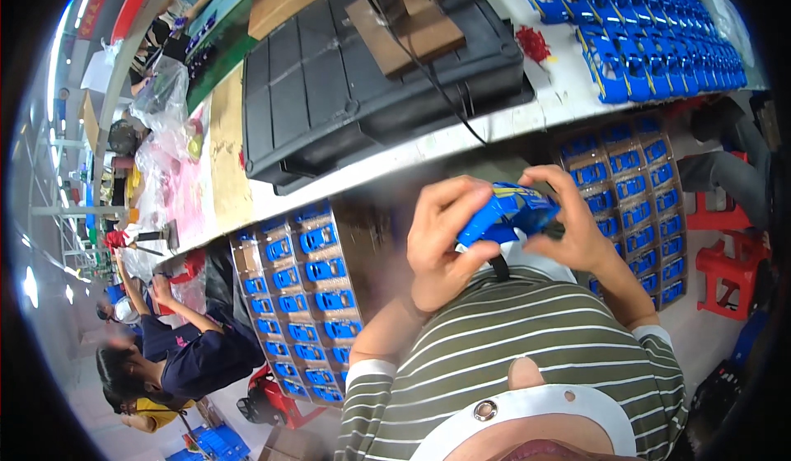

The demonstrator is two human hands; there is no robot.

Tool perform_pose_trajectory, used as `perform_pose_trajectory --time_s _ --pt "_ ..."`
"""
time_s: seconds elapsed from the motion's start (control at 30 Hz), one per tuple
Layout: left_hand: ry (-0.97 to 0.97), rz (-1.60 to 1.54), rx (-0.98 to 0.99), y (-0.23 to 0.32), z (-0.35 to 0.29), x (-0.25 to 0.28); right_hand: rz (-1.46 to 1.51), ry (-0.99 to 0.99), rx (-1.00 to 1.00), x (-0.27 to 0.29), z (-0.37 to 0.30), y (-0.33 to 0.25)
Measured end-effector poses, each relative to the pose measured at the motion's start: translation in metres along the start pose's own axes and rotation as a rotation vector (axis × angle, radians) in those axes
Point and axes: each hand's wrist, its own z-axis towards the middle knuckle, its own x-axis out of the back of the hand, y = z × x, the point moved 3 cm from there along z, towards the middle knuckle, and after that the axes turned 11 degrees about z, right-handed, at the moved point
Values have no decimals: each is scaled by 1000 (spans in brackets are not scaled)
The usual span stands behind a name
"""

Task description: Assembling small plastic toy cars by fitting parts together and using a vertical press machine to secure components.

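Observation:
Held up before my chest is a blue plastic toy car body [509, 214] with yellow-green markings, tilted between both hands. My left hand [445, 234] grips its left end, with the thumb underneath and the fingers over the top. On the other end, my right hand [573, 222] has its thumb and fingers closed around the shell. Part of the car body is hidden by my fingers. Past my hands, at the edge of the white table [395, 168], sits a big black plastic crate [379, 65] turned bottom up.
Rows of blue car bodies [659, 37] stand on the table's far right, near a small red pile [534, 43]. Compartment trays of blue cars flank me, a left tray [301, 304] and a right tray [634, 205]. Red stools [729, 267] stand at right; a co-worker [181, 337] works at left.

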Motion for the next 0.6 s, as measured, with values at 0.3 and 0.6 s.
perform_pose_trajectory --time_s 0.3,0.6 --pt "120 -764 839 -27 59 -42 -368 71 324 17 41 -61" --pt "-124 -1427 1150 -49 96 -39 -501 156 329 39 115 -75"
